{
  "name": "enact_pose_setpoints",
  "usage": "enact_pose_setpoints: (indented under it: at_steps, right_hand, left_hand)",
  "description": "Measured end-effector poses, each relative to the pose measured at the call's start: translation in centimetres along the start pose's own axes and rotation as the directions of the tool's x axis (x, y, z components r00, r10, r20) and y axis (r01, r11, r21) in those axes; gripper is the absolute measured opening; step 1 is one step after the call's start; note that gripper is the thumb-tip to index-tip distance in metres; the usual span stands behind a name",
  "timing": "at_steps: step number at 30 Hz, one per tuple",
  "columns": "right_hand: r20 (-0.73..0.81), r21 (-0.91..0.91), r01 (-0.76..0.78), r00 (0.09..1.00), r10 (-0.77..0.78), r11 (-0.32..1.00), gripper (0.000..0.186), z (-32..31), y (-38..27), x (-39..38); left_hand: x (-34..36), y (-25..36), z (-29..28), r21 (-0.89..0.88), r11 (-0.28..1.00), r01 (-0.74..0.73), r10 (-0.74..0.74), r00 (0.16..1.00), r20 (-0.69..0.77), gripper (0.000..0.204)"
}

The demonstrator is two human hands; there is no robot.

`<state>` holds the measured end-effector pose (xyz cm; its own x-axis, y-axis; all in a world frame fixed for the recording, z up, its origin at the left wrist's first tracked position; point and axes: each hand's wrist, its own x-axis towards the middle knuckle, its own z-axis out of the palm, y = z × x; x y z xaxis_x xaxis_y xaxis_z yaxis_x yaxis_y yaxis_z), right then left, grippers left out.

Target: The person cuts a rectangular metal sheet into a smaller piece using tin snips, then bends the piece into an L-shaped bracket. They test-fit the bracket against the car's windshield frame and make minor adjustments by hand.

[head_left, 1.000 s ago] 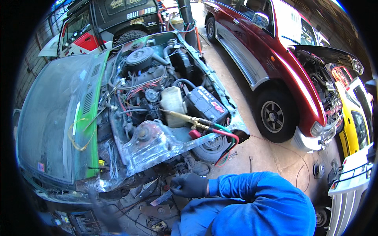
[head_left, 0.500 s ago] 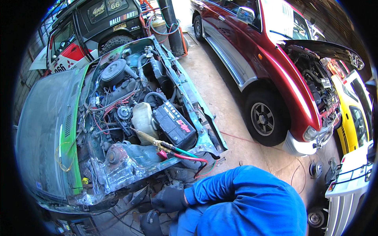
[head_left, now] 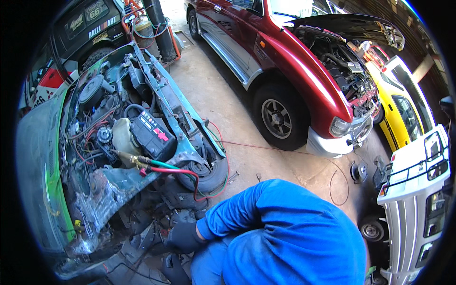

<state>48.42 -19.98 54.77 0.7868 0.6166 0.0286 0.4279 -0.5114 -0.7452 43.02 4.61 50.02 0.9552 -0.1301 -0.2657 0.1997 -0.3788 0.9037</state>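
A gloved hand (head_left: 183, 236) on a blue sleeve (head_left: 228, 216) reaches low under the stripped front of the green car (head_left: 38, 156), among dark parts by the floor. Whether its grip is wide or closed I cannot tell; the other hand is hidden. The red and green hoses (head_left: 175, 170) hang just above and could snag the arm.

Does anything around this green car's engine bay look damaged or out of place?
Yes. The green car has no bonnet or front panels, and its crumpled front metal is bare. A brass torch with red and green hoses lies across the bay beside the battery. One gloved hand reaches below.
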Motion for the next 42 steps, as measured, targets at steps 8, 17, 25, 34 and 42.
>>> enact_pose_setpoints:
  at_steps: [8,17,25,34,42]
  right_hand:
    - [0.212,0.033,0.109,0.971,-0.114,0.993,0.027,2.8,-3.1,-8.6]
    - [0.640,0.147,0.328,0.688,-0.343,0.933,0.016,8.2,-4.9,-10.6]
    - [0.857,0.160,0.322,0.423,-0.293,0.933,0.019,8.9,-2.0,-9.6]
    - [0.894,0.247,0.326,0.287,-0.344,0.912,0.025,8.5,-1.0,-7.6]
    - [0.803,0.314,0.310,0.417,-0.425,0.897,0.045,10.0,0.6,-5.2]
  left_hand:
    - [-12.9,0.7,6.7,-0.039,0.997,0.072,-0.077,0.988,-0.135,0.022]
    - [-24.3,-3.6,15.4,-0.123,0.986,0.112,-0.160,0.848,-0.505,0.026]
    - [-24.6,-3.1,23.8,-0.218,0.969,0.119,-0.245,0.603,-0.759,0.022]
    - [-23.5,-1.8,25.8,-0.338,0.904,0.263,-0.428,0.591,-0.684,0.023]
    - [-24.8,-4.1,26.0,-0.381,0.800,0.463,-0.581,0.442,-0.683,0.036]
